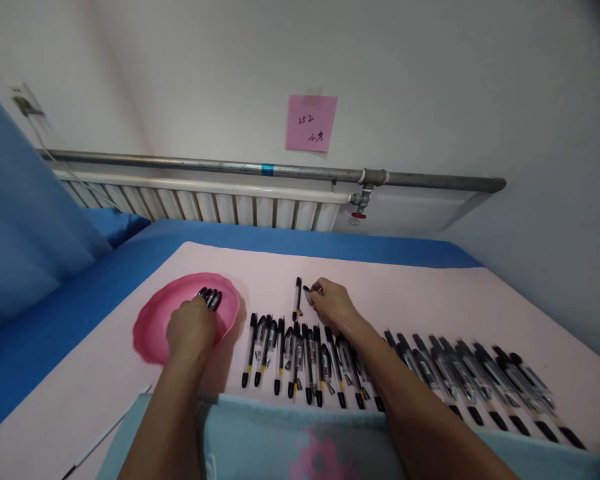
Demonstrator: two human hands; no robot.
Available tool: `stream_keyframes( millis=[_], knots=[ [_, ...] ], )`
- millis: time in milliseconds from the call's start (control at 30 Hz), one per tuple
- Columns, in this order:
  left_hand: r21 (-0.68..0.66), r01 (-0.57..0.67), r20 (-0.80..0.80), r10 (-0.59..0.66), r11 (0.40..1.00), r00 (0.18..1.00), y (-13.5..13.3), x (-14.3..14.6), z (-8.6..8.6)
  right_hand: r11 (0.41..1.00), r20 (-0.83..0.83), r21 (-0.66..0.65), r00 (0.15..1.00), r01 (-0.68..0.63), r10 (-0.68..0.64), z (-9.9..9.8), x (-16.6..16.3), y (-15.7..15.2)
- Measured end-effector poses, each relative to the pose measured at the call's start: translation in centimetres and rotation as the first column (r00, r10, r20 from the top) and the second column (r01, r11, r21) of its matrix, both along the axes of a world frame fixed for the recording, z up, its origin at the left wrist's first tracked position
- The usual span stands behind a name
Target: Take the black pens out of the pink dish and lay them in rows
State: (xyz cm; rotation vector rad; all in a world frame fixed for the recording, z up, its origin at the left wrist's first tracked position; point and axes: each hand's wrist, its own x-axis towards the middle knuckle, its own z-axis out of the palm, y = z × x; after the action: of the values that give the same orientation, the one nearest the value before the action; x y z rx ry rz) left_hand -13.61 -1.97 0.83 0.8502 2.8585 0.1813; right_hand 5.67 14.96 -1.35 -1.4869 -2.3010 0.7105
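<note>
My left hand (191, 328) rests over a pink bowl (155, 320), its fingers closed around a small bunch of black pens (211, 297) whose tips stick out past the knuckles. My right hand (331, 305) is further back on the pink sheet, pinching a small dark pen part (307, 293) between thumb and fingers. A single black pen (298, 298) lies just to its left. A long row of black pens with yellow bands (300, 357) lies side by side in front of both hands and runs on to the right (480, 377).
The pink sheet (455, 300) covers a blue-draped surface (80, 287). A light blue cloth with a pink flower (290, 440) lies at the near edge. A thin white rod (105, 433) lies at lower left. A radiator (205, 203), pipe and pink note (311, 123) are on the wall behind.
</note>
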Motion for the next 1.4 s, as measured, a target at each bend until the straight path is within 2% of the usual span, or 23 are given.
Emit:
stream_keyframes(
  millis=[267, 367, 533, 733, 800, 867, 900, 967, 1033, 1067, 1133, 1167, 1200, 1267, 1333, 1400],
  knots=[
    [-0.016, -0.011, 0.033, 0.011, 1.0, 0.999, 0.0, 0.4, 0.4, 0.998, 0.113, 0.042, 0.993, -0.047, 0.042, 0.1, 0.1, 0.1],
    [0.022, -0.019, 0.018, 0.018, 1.0, 1.0, -0.3, 0.7, 0.8, 0.998, 0.121, 0.04, 0.992, -0.046, 0.041, 0.2, 0.1, 0.0],
    [0.257, -0.006, -0.039, 0.016, 0.966, 0.999, -1.0, 1.4, 1.9, 0.996, 0.118, 0.049, 0.991, -0.068, 0.062, -0.1, -0.1, 0.1],
    [0.498, -0.065, 0.165, -0.021, 0.865, 0.986, -0.7, 2.3, 2.2, 0.994, 0.104, 0.041, 0.99, -0.1, 0.096, -0.2, -0.3, 0.0],
    [0.554, -0.082, 0.174, -0.019, 0.828, 0.985, -0.7, 2.3, 2.2, 0.994, 0.084, 0.037, 0.991, -0.103, 0.1, -0.3, -0.2, -0.1],
    [0.641, -0.103, 0.15, 0.008, 0.76, 0.989, -0.8, 2.3, 2.3, 0.994, 0.047, 0.021, 0.993, -0.108, 0.107, -0.4, -0.2, -0.1],
    [0.703, -0.127, 0.173, 0.005, 0.7, 0.985, -0.8, 2.3, 2.3, 0.994, 0.029, 0.011, 0.993, -0.112, 0.112, -0.4, -0.1, -0.1],
    [0.821, -0.229, 0.324, -0.097, 0.524, 0.941, -0.7, 2.5, 2.3, 0.994, 0.0, 0.007, 0.994, -0.113, 0.113, -0.2, 0.0, -0.1],
    [0.843, -0.414, 0.516, -0.298, 0.344, 0.803, -0.3, 3.0, 2.3, 0.996, -0.042, 0.033, 0.995, -0.085, 0.087, 0.6, 0.1, -0.3],
    [0.812, -0.509, 0.584, -0.395, 0.286, 0.709, 0.0, 3.4, 2.3, 0.997, -0.087, 0.041, 0.994, -0.067, 0.07, 1.2, 0.0, -0.5],
    [0.726, -0.648, 0.652, -0.532, 0.231, 0.54, 0.6, 4.2, 2.1, 0.995, -0.228, -0.036, 0.97, -0.095, 0.085, 2.8, -0.1, -1.6],
    [0.69, -0.69, 0.663, -0.576, 0.221, 0.478, 0.9, 4.7, 2.0, 0.98, -0.308, -0.121, 0.944, -0.159, 0.115, 3.7, -0.3, -2.3],
    [0.663, -0.717, 0.665, -0.609, 0.215, 0.433, 1.2, 5.1, 1.8, 0.936, -0.384, -0.23, 0.909, -0.266, 0.164, 4.5, -0.4, -3.2],
    [0.635, -0.745, 0.658, -0.648, 0.206, 0.382, 1.6, 5.8, 1.6, 0.782, -0.48, -0.413, 0.841, -0.468, 0.249, 5.9, -0.9, -5.1],
    [0.626, -0.753, 0.658, -0.657, 0.203, 0.369, 1.8, 6.3, 1.6, 0.663, -0.532, -0.494, 0.799, -0.562, 0.281, 6.6, -1.4, -6.6],
    [0.63, -0.751, 0.655, -0.656, 0.2, 0.375, 1.8, 6.3, 1.7, 0.617, -0.577, -0.523, 0.777, -0.588, 0.251, 6.7, -1.7, -7.4]
  ],
)
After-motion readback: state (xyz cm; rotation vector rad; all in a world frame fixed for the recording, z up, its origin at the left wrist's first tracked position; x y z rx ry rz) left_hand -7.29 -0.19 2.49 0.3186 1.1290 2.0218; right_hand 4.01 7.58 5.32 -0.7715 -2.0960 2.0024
